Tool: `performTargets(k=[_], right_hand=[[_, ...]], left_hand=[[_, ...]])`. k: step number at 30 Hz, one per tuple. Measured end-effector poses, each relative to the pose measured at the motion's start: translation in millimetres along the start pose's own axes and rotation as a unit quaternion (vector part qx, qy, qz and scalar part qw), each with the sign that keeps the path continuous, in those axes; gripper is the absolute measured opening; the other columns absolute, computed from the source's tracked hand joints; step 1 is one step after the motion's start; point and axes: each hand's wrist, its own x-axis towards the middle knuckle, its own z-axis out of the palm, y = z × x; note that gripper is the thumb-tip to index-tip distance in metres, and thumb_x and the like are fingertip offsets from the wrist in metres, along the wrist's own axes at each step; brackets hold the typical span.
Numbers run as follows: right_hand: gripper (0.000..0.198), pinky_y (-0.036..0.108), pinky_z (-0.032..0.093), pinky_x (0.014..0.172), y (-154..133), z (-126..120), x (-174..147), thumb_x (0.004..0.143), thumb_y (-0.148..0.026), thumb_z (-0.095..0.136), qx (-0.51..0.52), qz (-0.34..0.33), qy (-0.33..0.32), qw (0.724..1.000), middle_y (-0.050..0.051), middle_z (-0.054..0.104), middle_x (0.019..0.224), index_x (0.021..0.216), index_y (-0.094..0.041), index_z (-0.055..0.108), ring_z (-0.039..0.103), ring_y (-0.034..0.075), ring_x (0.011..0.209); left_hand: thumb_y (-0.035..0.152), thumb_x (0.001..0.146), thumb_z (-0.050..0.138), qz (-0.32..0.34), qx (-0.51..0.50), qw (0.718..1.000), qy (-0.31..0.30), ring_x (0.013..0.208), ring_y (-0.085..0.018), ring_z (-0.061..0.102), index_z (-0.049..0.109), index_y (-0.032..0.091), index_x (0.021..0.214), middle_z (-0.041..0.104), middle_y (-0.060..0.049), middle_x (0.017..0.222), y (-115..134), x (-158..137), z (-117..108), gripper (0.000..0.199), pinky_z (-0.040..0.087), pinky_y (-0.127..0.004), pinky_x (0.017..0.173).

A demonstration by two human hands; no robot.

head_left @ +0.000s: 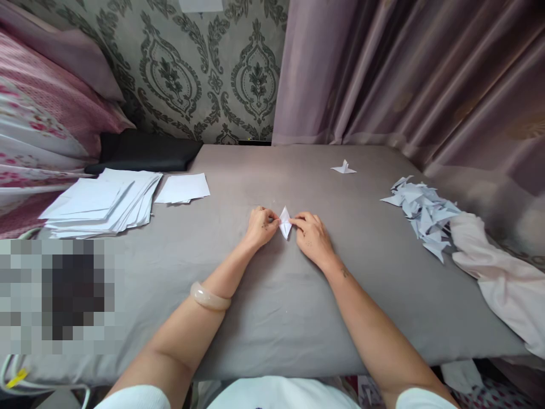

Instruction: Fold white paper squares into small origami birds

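Paper stack point(102, 207): fanned and loose, lying along the left edge of your grey surface point(272, 329).
Black bundle point(149, 150): flat at the far left corner, just behind that stack.
Small sheets point(183, 188): a thinner white pile just right of the stack, nearer the far edge than the near one.
Bangle point(210, 297): pale, circling your left forearm.
Left hand point(263, 227): here you are, thumb and finger pinching the left corner of the folded paper point(285, 223).
Diamond: that's your 1 white piece, between your 2 hands, roughly midway between left and right edges, tips toward far and near.
Right hand point(313, 237): index fingertip right on the opposite corner; pinching or merely touching, I cannot tell.
Lone folded piece point(344, 167): out near the far edge, right of centre.
Heap of folded pieces point(426, 210): piled toward the right edge.
Pale cloth point(496, 272): sprawled along the right edge, beside the heap.
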Motion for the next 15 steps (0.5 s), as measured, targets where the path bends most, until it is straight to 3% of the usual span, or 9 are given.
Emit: performTargets(k=[2,4,7,11,15], right_hand=[[0.033,0.039,0.047,0.091,1.8,2.7,4.0,0.087,-0.016,0.045,0.126,0.058,0.038,0.99,0.011,0.067,0.111,0.111,-0.019,0.068,0.061,0.022,0.102],[0.032,0.037,0.05,0.087,1.8,2.9,7.3,0.087,-0.03,0.052,0.252,0.127,0.061,0.957,0.012,0.069,0.108,0.114,-0.018,0.065,0.064,0.022,0.098],[0.04,0.037,0.051,0.084,-3.4,-2.5,8.5,0.075,-0.043,0.067,0.388,0.18,0.034,0.903,0.011,0.072,0.1,0.107,-0.018,0.066,0.067,0.022,0.092],[0.038,0.033,0.049,0.077,-13.4,-13.8,5.6,0.065,-0.049,0.074,0.459,0.185,-0.011,0.869,0.006,0.073,0.085,0.086,-0.017,0.069,0.065,0.019,0.08],[0.038,0.027,0.044,0.067,-17.2,-18.1,5.1,0.063,-0.048,0.076,0.488,0.225,0.0,0.843,0.002,0.071,0.082,0.085,-0.018,0.071,0.061,0.014,0.073]], left_hand=[[0.023,0.077,0.061,-0.002,-0.083,0.997,-0.007,0.071,-0.015,0.053,0.067,0.014,0.075,0.059,-0.004,0.076,1.5,-2.0,-1.3,0.011,0.043,-0.028,0.071],[0.028,0.079,0.059,0.0,-0.195,0.98,-0.038,0.066,-0.013,0.052,0.063,0.014,0.078,0.06,-0.002,0.072,4.0,-4.9,-2.3,0.015,0.041,-0.025,0.065],[0.033,0.077,0.063,0.013,-0.313,0.946,-0.087,0.062,-0.01,0.052,0.059,0.013,0.079,0.059,0.0,0.069,9.7,-9.0,-2.4,0.02,0.039,-0.022,0.061],[0.034,0.071,0.071,-0.002,-0.395,0.914,-0.098,0.063,-0.009,0.053,0.059,0.013,0.079,0.06,0.001,0.07,19.4,-13.3,-3.5,0.026,0.041,-0.021,0.062],[0.035,0.066,0.078,-0.067,-0.455,0.881,-0.115,0.071,-0.011,0.059,0.063,0.014,0.092,0.066,-0.001,0.078,27.4,-17.9,-8.1,0.037,0.045,-0.024,0.069]])
